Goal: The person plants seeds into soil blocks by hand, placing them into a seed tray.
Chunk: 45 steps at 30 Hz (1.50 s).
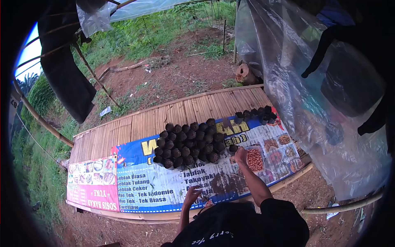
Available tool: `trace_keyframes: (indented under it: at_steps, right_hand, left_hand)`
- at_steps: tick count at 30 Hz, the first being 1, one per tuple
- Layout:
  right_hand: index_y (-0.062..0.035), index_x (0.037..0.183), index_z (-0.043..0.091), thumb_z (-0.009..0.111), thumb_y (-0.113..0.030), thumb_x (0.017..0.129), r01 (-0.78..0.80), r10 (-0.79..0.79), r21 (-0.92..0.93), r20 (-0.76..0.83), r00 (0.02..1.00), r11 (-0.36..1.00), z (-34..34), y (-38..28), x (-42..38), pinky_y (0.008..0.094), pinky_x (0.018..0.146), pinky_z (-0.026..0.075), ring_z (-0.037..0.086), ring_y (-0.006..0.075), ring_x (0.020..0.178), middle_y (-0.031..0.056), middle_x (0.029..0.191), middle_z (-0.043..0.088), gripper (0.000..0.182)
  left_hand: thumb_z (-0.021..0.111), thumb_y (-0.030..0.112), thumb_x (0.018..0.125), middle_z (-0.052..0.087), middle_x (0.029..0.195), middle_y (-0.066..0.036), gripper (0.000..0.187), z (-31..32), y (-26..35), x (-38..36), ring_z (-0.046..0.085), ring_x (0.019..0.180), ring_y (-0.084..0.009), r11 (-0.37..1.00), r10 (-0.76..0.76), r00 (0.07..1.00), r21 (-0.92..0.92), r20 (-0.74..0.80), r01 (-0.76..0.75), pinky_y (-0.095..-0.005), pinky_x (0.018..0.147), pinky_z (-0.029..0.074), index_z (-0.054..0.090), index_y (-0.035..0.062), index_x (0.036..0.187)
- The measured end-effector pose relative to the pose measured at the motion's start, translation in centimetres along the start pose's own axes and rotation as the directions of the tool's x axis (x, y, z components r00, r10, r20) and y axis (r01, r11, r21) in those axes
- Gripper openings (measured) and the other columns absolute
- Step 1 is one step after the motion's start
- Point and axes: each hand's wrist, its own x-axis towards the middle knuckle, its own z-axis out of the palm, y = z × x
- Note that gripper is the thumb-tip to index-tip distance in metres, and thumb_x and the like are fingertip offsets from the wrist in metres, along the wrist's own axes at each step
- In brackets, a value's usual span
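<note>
My right hand reaches forward between a single small black soil-filled bag and a tray of reddish seeds. Its fingers look curled, and whether it holds anything is too small to tell. My left hand rests with fingers apart on the printed banner, near a dark patch of spilled soil, and holds nothing. A tight cluster of several black soil-filled bags stands on the banner just beyond my right hand.
The banner covers a bamboo slat platform. More black bags sit at its far right. Clear plastic sheeting hangs at the right, dark cloth at the left. Red earth and grass lie beyond, with a stump.
</note>
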Motion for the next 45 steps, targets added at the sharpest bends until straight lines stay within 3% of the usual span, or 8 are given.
trace_keyframes:
  at_steps: [4,5,6,8,12,27,31,45]
  right_hand:
    - [0.0033,0.085,0.06,0.045,-0.013,0.091,0.166,-0.166,-0.075,0.0,0.986,0.983,-1.0,2.3,-2.9,0.0456,0.061,0.051,0.064,0.0397,0.07,0.0247,0.07,0.062,0.023]
    - [0.0023,0.084,0.06,0.045,-0.015,0.092,0.456,-0.423,0.039,-0.307,0.852,0.889,-0.8,2.5,-4.0,0.0467,0.062,0.05,0.063,0.0406,0.068,0.0237,0.068,0.061,0.025]
    - [0.0023,0.084,0.06,0.045,-0.015,0.092,0.455,-0.423,0.043,-0.299,0.856,0.89,-1.6,2.1,-5.6,0.0467,0.062,0.05,0.063,0.0406,0.068,0.0237,0.068,0.061,0.025]
    - [0.0034,0.082,0.059,0.045,-0.019,0.093,0.189,-0.188,-0.006,0.093,0.978,0.982,-3.7,1.2,-9.3,0.0499,0.063,0.047,0.061,0.0421,0.071,0.0254,0.07,0.06,0.029]
    - [0.0026,0.081,0.06,0.045,-0.02,0.092,0.279,-0.267,-0.035,0.197,0.943,0.96,-3.8,1.6,-14.4,0.0496,0.065,0.047,0.06,0.0412,0.068,0.0242,0.069,0.06,0.029]
    - [-0.0001,0.09,0.058,0.053,-0.024,0.088,0.329,-0.309,0.002,0.35,0.884,0.944,-4.8,2.6,-16.3,0.0494,0.061,0.05,0.061,0.0426,0.068,0.0234,0.071,0.062,0.025]
    - [-0.0014,0.084,0.056,0.053,-0.02,0.087,0.437,-0.419,0.04,0.376,0.827,0.899,-5.6,2.1,-16.0,0.0492,0.058,0.05,0.062,0.041,0.067,0.0232,0.07,0.061,0.019]
    - [-0.0012,0.079,0.055,0.054,-0.017,0.086,0.308,-0.389,0.257,0.384,0.837,0.916,-5.9,3.0,-14.0,0.0486,0.059,0.048,0.059,0.0426,0.069,0.0233,0.07,0.059,0.017]
  left_hand:
    - [0.066,0.026,0.083,0.068,0.09,-0.016,0.039,1.4,-0.1,0.9,0.067,0.083,-0.0194,0.98,0.087,0.996,0.18,0.008,-0.087,-0.0312,0.073,0.051,0.059,0.0029,0.114]
    - [0.066,0.026,0.084,0.069,0.088,-0.015,0.037,2.1,0.9,1.0,0.067,0.08,-0.0198,0.981,0.098,0.995,0.168,-0.022,-0.093,-0.0318,0.071,0.052,0.06,0.0029,0.111]
    - [0.065,0.027,0.084,0.069,0.086,-0.014,0.035,2.9,1.5,1.1,0.068,0.078,-0.0201,0.983,0.11,0.993,0.155,-0.052,-0.1,-0.0324,0.07,0.052,0.062,0.0029,0.109]
    - [0.063,0.028,0.085,0.07,0.086,-0.014,0.033,4.7,2.9,1.4,0.068,0.073,-0.0205,0.983,0.159,0.976,0.114,-0.146,-0.143,-0.0333,0.067,0.053,0.062,0.0031,0.107]
    - [0.062,0.035,0.086,0.068,0.088,-0.019,0.041,7.3,4.8,1.7,0.068,0.078,-0.0311,0.95,0.202,0.977,0.257,-0.071,-0.178,-0.0389,0.069,0.053,0.058,0.001,0.109]
    - [0.054,0.016,0.083,0.064,0.08,-0.026,0.02,11.0,5.5,1.9,0.062,0.074,-0.0449,0.791,0.257,0.95,0.603,-0.176,-0.102,-0.0526,0.066,0.051,0.058,0.0001,0.094]
    - [0.054,0.015,0.081,0.062,0.074,-0.026,0.017,11.3,6.8,1.8,0.061,0.072,-0.0447,0.755,0.417,0.891,0.614,-0.179,-0.23,-0.0531,0.062,0.05,0.059,0.0012,0.089]
    - [0.058,0.012,0.078,0.06,0.068,-0.022,0.015,13.2,7.3,2.4,0.062,0.064,-0.0396,0.818,0.342,0.882,0.564,-0.323,-0.111,-0.0456,0.057,0.048,0.053,-0.0017,0.077]
